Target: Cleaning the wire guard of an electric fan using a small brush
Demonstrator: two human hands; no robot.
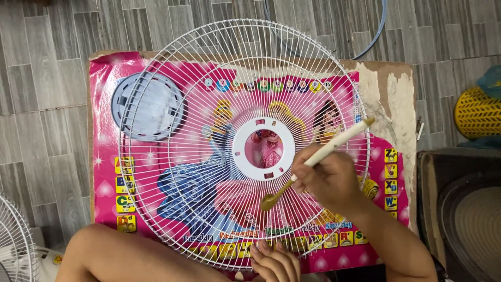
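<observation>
Right hand [330,180] grips a cream-handled brush [318,159], its bristle tip on the wires of a white round fan guard [209,94]. Left hand [274,263] pinches the guard's rim at the near edge of a glossy pink poster board [104,198] on the floor. Judgement: steady the rim firmly and stroke along the thin radial wires. A grey ribbed round cover [148,107] lies under the guard, toward the board's far left corner.

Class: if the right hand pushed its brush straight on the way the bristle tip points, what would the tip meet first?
Probably the wire fan guard: the right hand angles the brush down-left, bristles apparently already on its spokes.
</observation>
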